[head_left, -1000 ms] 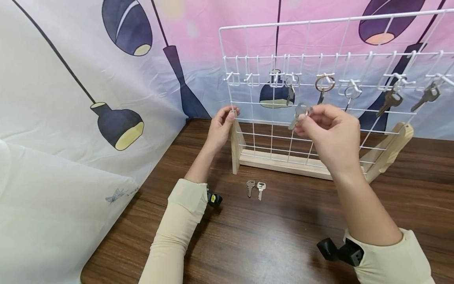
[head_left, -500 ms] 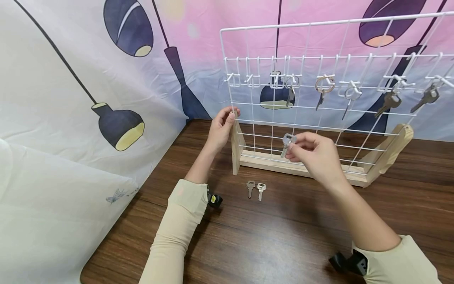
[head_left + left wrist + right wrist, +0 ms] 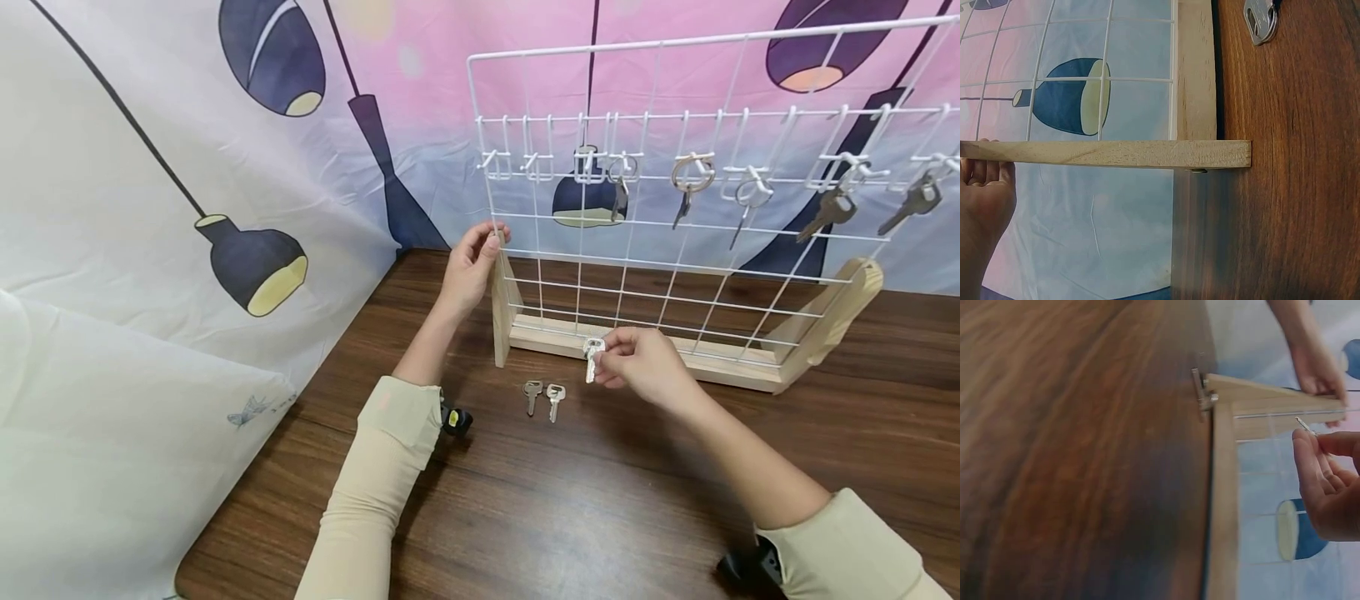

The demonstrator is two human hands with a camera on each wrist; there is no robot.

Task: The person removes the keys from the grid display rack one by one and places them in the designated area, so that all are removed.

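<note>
My right hand (image 3: 647,367) pinches a silver key (image 3: 592,357) between thumb and fingers, low in front of the rack's wooden base. In the right wrist view that key (image 3: 1305,425) shows nearly edge-on at the fingertips. My left hand (image 3: 471,265) grips the top of the rack's left wooden upright (image 3: 501,312); the left wrist view shows its fingers behind the upright (image 3: 1116,154). Two keys, a duller one (image 3: 532,395) and a bright one (image 3: 556,400), lie side by side on the table, just left of and below the held key.
The white wire grid (image 3: 660,287) carries a row of hooks. Several keys on rings hang there, among them one on a copper-coloured ring (image 3: 693,173) and a dark key (image 3: 827,212) to the right. Three leftmost hooks (image 3: 536,165) bear no key. A printed cloth (image 3: 420,125) hangs behind.
My right hand has come down from near the hooks to just above the table, with the key still pinched in it. The left hand has stayed on the upright.
</note>
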